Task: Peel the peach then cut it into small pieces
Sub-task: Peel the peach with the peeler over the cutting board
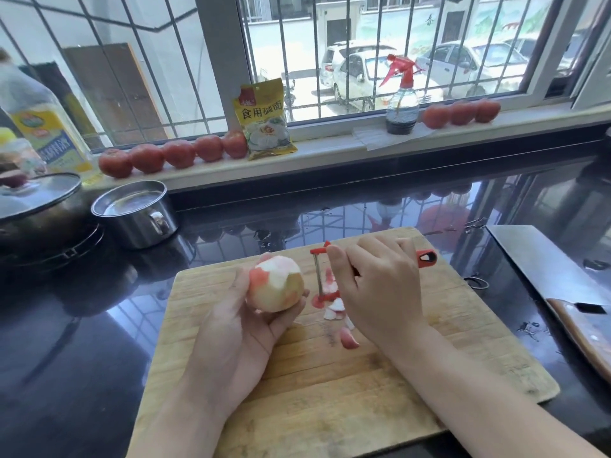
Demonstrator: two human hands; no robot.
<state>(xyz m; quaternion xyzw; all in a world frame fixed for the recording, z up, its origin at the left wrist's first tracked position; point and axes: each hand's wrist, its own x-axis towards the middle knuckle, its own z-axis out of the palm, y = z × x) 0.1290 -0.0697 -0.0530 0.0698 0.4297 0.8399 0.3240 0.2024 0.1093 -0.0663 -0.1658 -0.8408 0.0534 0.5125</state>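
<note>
Both forearms reach over the cutting board [330,391] on the dark worktop [82,325].
Left hand [231,328] cups the peach [276,284], mostly peeled with pink skin patches left, fingers curled around it above the board; peel scraps [337,309] lie between the hands; right hand [377,285] grips a red peeler [322,276], blade just beside the peach.

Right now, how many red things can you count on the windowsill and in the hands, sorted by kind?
Tomatoes left of the yellow packet: 5
Tomatoes at the right end of the sill: 3
Spray bottle with red trigger: 1
Red peeler, in the right hand: 1
Total: 10
</note>
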